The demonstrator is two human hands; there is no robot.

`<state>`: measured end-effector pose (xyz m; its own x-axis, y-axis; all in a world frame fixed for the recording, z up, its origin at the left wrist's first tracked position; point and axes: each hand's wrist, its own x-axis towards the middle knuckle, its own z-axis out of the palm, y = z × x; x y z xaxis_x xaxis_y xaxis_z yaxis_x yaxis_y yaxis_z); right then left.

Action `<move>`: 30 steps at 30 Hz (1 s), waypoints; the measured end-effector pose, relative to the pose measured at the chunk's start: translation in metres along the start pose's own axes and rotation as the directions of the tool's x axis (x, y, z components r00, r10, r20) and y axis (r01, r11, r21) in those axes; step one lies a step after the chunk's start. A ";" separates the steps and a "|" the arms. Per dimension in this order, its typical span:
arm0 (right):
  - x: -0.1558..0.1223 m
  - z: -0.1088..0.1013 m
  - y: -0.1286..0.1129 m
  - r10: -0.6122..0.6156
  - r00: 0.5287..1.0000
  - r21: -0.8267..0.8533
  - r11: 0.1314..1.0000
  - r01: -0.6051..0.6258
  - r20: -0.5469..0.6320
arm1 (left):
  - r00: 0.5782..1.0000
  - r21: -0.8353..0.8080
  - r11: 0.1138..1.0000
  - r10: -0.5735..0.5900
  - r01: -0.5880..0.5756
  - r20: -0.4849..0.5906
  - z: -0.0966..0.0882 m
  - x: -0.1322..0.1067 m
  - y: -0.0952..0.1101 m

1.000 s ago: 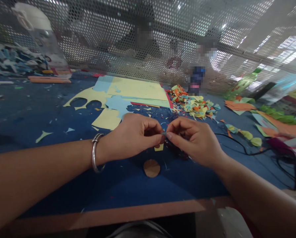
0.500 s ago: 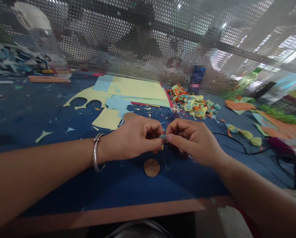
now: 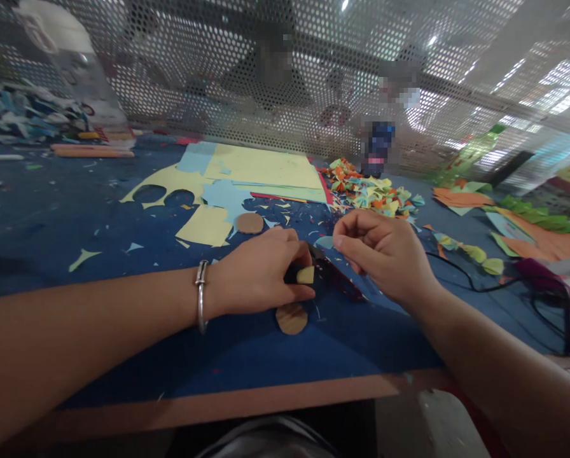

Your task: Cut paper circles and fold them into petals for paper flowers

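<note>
Above the brown paper disc (image 3: 291, 318), the left hand (image 3: 261, 273) pinches a yellow paper scrap (image 3: 305, 275) in closed fingers; the right hand (image 3: 385, 254) nips a blue scrap (image 3: 324, 242). Both seem flimsy, best pinched edgewise.

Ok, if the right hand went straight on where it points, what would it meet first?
Probably the left hand, just beyond the blue paper scrap the right hand pinches; depth is unclear.

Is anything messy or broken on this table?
Yes, messy. Paper snippets lie scattered over the blue table, and a heap of colourful scraps sits behind the right hand, which pinches a pale blue bit. The yellow sheet behind the left hand, which grips a small yellow piece, has round holes cut out.
</note>
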<state>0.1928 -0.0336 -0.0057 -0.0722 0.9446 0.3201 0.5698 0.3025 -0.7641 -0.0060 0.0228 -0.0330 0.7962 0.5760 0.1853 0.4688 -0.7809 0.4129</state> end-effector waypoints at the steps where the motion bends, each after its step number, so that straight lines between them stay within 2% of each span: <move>1: 0.000 0.001 0.000 -0.005 1.000 0.003 1.000 0.005 0.003 | 1.000 0.006 1.000 0.000 -0.001 0.018 0.002 -0.001 0.001; 6: -0.002 0.002 0.002 -0.016 1.000 0.002 1.000 0.016 0.025 | 0.999 -0.041 0.999 0.011 -0.010 0.036 0.004 -0.002 0.003; 12: -0.002 0.001 0.004 -0.031 0.999 -0.021 0.999 0.032 0.019 | 0.989 -0.215 0.977 -0.036 0.005 -0.141 -0.001 0.001 -0.005; 17: -0.004 0.004 0.004 -0.069 0.998 -0.066 0.995 0.069 -0.008 | 0.956 -0.426 0.905 -0.118 -0.007 -0.267 -0.001 0.002 -0.010; 22: -0.005 0.006 0.003 -0.094 0.995 -0.115 0.989 0.090 -0.023 | 0.944 -0.589 0.807 -0.160 -0.042 -0.287 0.005 0.002 -0.005; 25: -0.005 0.006 0.003 -0.107 0.994 -0.116 0.988 0.104 -0.016 | 0.930 -0.597 0.796 -0.144 -0.094 -0.338 0.007 0.000 -0.002; 30: -0.008 0.006 0.002 -0.113 0.994 -0.121 0.986 0.112 -0.002 | 0.923 -0.506 0.848 -0.054 -0.159 -0.380 0.005 -0.004 0.001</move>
<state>0.1894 -0.0397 -0.0129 -0.1341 0.9041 0.4057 0.6532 0.3885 -0.6499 -0.0067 0.0183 -0.0378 0.5641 0.6661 0.4879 0.0774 -0.6309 0.7720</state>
